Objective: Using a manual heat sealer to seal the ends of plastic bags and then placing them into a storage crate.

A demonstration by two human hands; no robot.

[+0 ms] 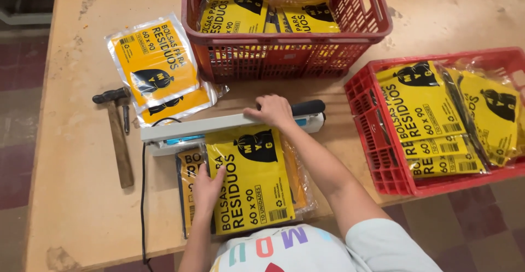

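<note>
Under the right hand (275,111), pressed flat, lies the sealer bar (219,125), long axis left-right. Just below it, the left hand (207,189) rests spread on the yellow packet (251,179), whose top edge sits beneath the bar.

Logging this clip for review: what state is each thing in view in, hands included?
Heat sealer: arm pressed down on a packet's edge.
Right hand: flat on the sealer arm.
Left hand: resting on the yellow packet, which lies flat under the sealer.
Far red crate: holds yellow packets.
Right red crate: packed with stacked packets.
Loose packets: stacked flat on the table.
Hammer: lying untouched.
</note>
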